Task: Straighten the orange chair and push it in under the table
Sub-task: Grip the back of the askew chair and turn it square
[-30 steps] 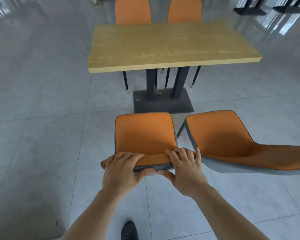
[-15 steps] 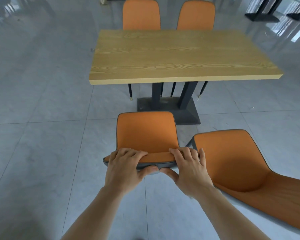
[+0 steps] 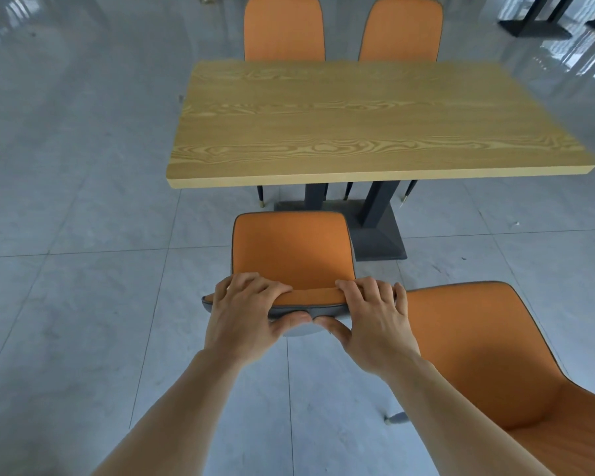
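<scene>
Already the orange chair (image 3: 291, 254) is squared to the table (image 3: 358, 125) but not yet pushed under it; its seat front stops just short of the near edge, ahead of both hands. Its backrest top is gripped by the left hand (image 3: 246, 312) and the right hand (image 3: 375, 319), fingers curled over the rim, thumbs pressed beneath. By this judgement only the forward push is left. Four orange chairs are counted: the held one, a second chair (image 3: 502, 359) just right of the right hand, two far chairs (image 3: 284, 29) beyond one table.
</scene>
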